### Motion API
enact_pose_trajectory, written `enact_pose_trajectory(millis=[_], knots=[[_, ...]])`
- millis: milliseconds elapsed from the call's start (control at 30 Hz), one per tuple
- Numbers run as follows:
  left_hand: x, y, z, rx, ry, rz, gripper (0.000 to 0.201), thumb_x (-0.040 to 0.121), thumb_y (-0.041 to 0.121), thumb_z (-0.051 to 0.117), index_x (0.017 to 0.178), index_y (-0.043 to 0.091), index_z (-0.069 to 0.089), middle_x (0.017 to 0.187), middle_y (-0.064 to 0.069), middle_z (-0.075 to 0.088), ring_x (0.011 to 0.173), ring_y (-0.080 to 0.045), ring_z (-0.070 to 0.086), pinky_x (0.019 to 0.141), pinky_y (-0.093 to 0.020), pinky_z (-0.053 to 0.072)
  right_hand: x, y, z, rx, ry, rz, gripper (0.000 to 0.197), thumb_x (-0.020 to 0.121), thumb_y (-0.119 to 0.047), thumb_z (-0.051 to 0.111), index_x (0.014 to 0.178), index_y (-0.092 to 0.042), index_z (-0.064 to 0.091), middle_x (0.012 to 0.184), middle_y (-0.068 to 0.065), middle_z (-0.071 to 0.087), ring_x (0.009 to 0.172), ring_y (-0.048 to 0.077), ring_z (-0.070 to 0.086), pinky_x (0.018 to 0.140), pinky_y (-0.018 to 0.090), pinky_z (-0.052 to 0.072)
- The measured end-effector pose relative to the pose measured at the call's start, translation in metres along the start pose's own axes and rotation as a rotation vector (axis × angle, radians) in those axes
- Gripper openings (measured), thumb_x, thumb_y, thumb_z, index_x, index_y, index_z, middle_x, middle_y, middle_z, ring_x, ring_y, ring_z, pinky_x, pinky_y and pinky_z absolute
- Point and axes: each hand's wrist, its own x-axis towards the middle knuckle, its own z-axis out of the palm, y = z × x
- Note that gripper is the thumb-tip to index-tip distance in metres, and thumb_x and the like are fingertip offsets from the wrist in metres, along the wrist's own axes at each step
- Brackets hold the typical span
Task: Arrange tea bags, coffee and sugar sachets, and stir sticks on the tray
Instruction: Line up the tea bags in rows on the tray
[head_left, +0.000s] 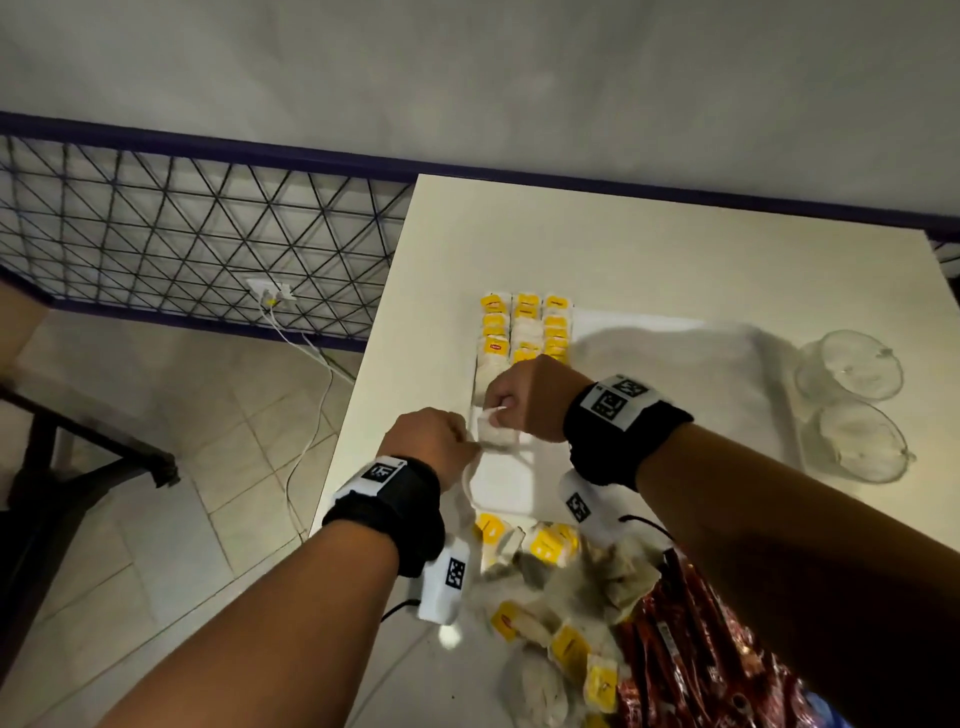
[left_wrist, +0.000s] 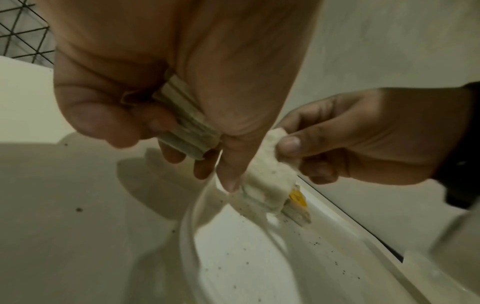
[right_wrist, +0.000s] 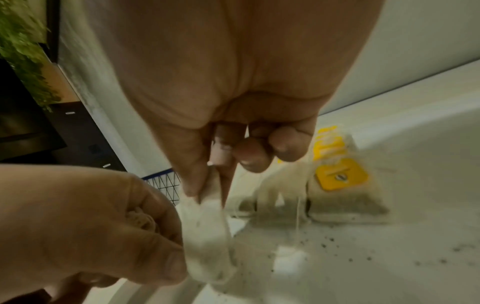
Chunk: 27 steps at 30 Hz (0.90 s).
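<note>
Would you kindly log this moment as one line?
left hand: holds tea bags | right hand: pinches tea bag | tray: three rows started

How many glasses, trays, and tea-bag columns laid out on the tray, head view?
glasses: 2, far and near
tray: 1
tea-bag columns on the tray: 3
Total: 6

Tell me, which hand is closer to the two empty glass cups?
Right. The right hand is over the tray's left part, on the side toward the glass cups; the left hand is farther left, by the tray's edge.
</note>
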Motion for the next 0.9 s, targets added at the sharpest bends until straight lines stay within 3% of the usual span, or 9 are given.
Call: enact_pose_trajectory(millis=[100, 200, 267, 367, 500, 600, 667, 767, 900], knots=[[0.002, -0.002, 0.002, 0.035, -0.001, 0.02, 0.025, 0.084, 0.034, 0.065, 0.064, 0.025, 0.052, 0.082, 0.002, 0.06, 0.091, -0.025, 0.059, 0.068, -0.025, 0.038, 0.021, 0.003, 0.006, -0.029, 0.047, 0.057, 0.021, 0.089, -0.032, 0.057, 0.102, -0.019, 0.069, 0.117, 0.003, 0.066, 0.112, 0.026, 0.057, 0.099, 0.034, 0.039], [0.006, -0.003, 0.003, 0.072, 0.006, 0.04, 0.023, 0.084, 0.034, 0.064, 0.068, 0.025, 0.051, 0.086, 0.001, 0.063, 0.091, -0.024, 0.058, 0.068, -0.025, 0.036, 0.045, 0.019, 0.013, -0.071, 0.109, 0.095, 0.035, 0.074, -0.049, 0.046, 0.09, -0.028, 0.069, 0.128, 0.008, 0.061, 0.121, 0.04, 0.051, 0.104, 0.054, 0.036], [0.006, -0.003, 0.004, 0.076, 0.013, 0.05, 0.019, 0.085, 0.034, 0.063, 0.071, 0.025, 0.053, 0.084, 0.002, 0.061, 0.088, -0.023, 0.056, 0.068, -0.024, 0.035, 0.057, 0.028, 0.018, -0.068, 0.099, 0.115, 0.037, 0.071, -0.048, 0.046, 0.089, -0.028, 0.071, 0.126, 0.009, 0.062, 0.123, 0.042, 0.048, 0.104, 0.057, 0.035], [0.006, -0.002, 0.005, 0.078, 0.023, 0.037, 0.019, 0.086, 0.033, 0.063, 0.07, 0.026, 0.053, 0.079, 0.005, 0.053, 0.08, -0.019, 0.049, 0.067, -0.024, 0.036, 0.055, 0.021, 0.012, -0.037, 0.1, 0.16, 0.024, 0.081, -0.039, 0.057, 0.097, -0.026, 0.07, 0.129, 0.009, 0.06, 0.129, 0.04, 0.044, 0.108, 0.055, 0.031], [0.004, -0.001, 0.004, 0.061, 0.016, 0.029, 0.019, 0.085, 0.031, 0.064, 0.07, 0.024, 0.054, 0.08, 0.003, 0.056, 0.085, -0.021, 0.054, 0.068, -0.025, 0.038, 0.05, 0.02, 0.009, -0.046, 0.193, 0.168, 0.014, 0.085, -0.031, 0.064, 0.096, -0.028, 0.055, 0.131, 0.006, 0.056, 0.136, 0.038, 0.035, 0.117, 0.055, 0.003], [0.001, 0.002, 0.002, 0.042, 0.021, 0.031, 0.01, 0.086, 0.029, 0.062, 0.078, 0.024, 0.061, 0.09, -0.002, 0.064, 0.093, -0.024, 0.058, 0.07, -0.026, 0.04, 0.038, 0.011, 0.008, 0.005, 0.208, 0.102, 0.015, 0.083, -0.028, 0.064, 0.084, -0.028, 0.05, 0.129, 0.001, 0.056, 0.127, 0.038, 0.045, 0.108, 0.047, 0.028], [0.0, 0.002, 0.002, 0.041, 0.029, 0.038, 0.008, 0.086, 0.029, 0.062, 0.079, 0.024, 0.061, 0.094, -0.003, 0.066, 0.095, -0.025, 0.058, 0.069, -0.026, 0.039, 0.033, 0.007, 0.012, 0.003, 0.111, 0.101, 0.013, 0.082, -0.026, 0.066, 0.092, -0.023, 0.057, 0.113, 0.0, 0.06, 0.108, 0.031, 0.057, 0.087, 0.033, 0.043], [0.0, 0.003, 0.002, 0.044, 0.035, 0.03, 0.007, 0.086, 0.029, 0.062, 0.084, 0.023, 0.066, 0.097, -0.003, 0.067, 0.096, -0.025, 0.059, 0.07, -0.026, 0.04, 0.033, 0.007, 0.017, -0.07, 0.046, 0.118, 0.018, 0.085, -0.02, 0.063, 0.103, -0.019, 0.061, 0.11, 0.001, 0.059, 0.101, 0.026, 0.058, 0.077, 0.029, 0.042], [0.001, 0.001, 0.003, 0.056, 0.026, 0.04, 0.011, 0.088, 0.032, 0.062, 0.089, 0.022, 0.068, 0.098, -0.003, 0.068, 0.096, -0.024, 0.059, 0.072, -0.026, 0.042, 0.037, 0.008, 0.021, -0.081, 0.04, 0.131, 0.017, 0.086, -0.018, 0.061, 0.103, -0.02, 0.061, 0.118, 0.004, 0.058, 0.107, 0.028, 0.056, 0.085, 0.033, 0.046]])
